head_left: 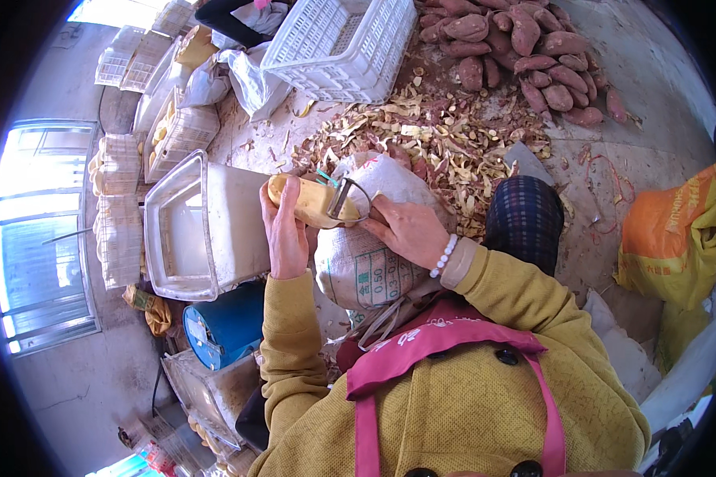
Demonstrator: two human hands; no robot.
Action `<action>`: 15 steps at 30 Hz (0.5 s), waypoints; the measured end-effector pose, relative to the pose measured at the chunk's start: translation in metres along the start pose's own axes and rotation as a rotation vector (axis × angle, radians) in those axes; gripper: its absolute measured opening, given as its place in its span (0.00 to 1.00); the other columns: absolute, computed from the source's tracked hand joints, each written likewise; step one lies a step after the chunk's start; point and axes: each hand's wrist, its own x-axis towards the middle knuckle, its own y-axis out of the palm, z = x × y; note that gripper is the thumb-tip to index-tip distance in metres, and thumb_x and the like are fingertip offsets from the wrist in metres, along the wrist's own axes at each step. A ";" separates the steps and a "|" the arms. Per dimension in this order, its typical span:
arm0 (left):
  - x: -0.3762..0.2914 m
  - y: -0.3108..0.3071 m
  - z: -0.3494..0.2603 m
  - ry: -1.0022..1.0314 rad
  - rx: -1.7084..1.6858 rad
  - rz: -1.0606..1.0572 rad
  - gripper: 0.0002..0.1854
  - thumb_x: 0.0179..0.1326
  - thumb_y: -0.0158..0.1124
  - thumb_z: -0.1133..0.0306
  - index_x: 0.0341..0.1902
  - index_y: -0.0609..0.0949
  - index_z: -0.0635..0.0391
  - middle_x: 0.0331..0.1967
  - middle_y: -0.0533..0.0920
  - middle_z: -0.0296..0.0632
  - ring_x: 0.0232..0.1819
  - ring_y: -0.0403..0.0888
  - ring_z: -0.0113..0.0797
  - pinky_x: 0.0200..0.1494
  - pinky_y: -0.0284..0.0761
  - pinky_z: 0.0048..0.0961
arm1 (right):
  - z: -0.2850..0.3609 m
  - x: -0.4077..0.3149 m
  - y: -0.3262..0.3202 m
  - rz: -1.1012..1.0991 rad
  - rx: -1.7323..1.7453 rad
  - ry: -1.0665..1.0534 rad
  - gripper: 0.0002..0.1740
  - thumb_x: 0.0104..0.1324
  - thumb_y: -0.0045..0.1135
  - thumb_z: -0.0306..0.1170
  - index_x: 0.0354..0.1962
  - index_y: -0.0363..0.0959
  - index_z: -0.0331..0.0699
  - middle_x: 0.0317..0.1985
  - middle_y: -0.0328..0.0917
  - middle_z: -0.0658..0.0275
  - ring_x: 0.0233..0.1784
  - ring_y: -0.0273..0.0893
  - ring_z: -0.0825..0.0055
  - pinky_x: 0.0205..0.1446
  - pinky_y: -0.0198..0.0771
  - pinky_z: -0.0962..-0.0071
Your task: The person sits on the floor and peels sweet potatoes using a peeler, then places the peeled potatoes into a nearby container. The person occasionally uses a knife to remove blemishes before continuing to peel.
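Observation:
A peeled, pale yellow sweet potato point(301, 206) is held by my left hand point(287, 229), thumb on top and fingers around its far left end. My right hand point(409, 229) grips a peeler point(340, 203) with a curved metal frame, and its blade lies across the right end of the sweet potato. The peeler's handle is mostly hidden in my fingers. Beneath both hands, a white woven sack point(364, 262) with green print covers my lap. Beyond it, peelings point(447, 143) lie heaped on the floor.
Unpeeled sweet potatoes point(525, 53) are piled at the top right. A white plastic crate point(346, 53) stands beside them. At left are a white tub point(232, 220), a blue barrel point(221, 328) and stacked crates point(119, 220). An orange and yellow sack point(668, 232) is at right. Another person's dark-clothed limb shows at top.

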 end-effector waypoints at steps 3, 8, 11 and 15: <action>0.001 -0.001 -0.002 0.004 0.035 -0.052 0.19 0.66 0.59 0.61 0.54 0.66 0.53 0.44 0.77 0.41 0.44 0.80 0.33 0.43 0.79 0.29 | 0.004 0.007 0.005 0.161 -0.092 0.093 0.20 0.68 0.48 0.48 0.41 0.68 0.38 0.25 0.78 0.54 0.28 0.79 0.54 0.30 0.72 0.57; 0.008 -0.005 -0.004 -0.044 0.050 -0.060 0.18 0.66 0.59 0.61 0.54 0.66 0.53 0.45 0.77 0.42 0.44 0.80 0.33 0.43 0.79 0.29 | -0.017 0.003 -0.008 0.234 -0.205 0.227 0.19 0.67 0.50 0.48 0.43 0.68 0.42 0.25 0.78 0.53 0.29 0.79 0.53 0.29 0.72 0.56; 0.009 -0.006 -0.004 -0.039 0.078 -0.070 0.18 0.67 0.58 0.61 0.54 0.66 0.54 0.46 0.77 0.43 0.45 0.80 0.34 0.45 0.78 0.29 | -0.029 -0.007 -0.021 0.201 -0.277 0.325 0.20 0.66 0.50 0.49 0.43 0.68 0.41 0.26 0.78 0.52 0.30 0.79 0.51 0.31 0.72 0.55; 0.005 -0.011 -0.008 -0.066 0.081 -0.039 0.19 0.68 0.56 0.59 0.56 0.66 0.55 0.49 0.76 0.44 0.50 0.78 0.34 0.51 0.76 0.30 | -0.029 -0.010 -0.018 0.037 -0.124 0.178 0.22 0.66 0.50 0.50 0.40 0.69 0.38 0.26 0.78 0.52 0.29 0.78 0.50 0.31 0.72 0.56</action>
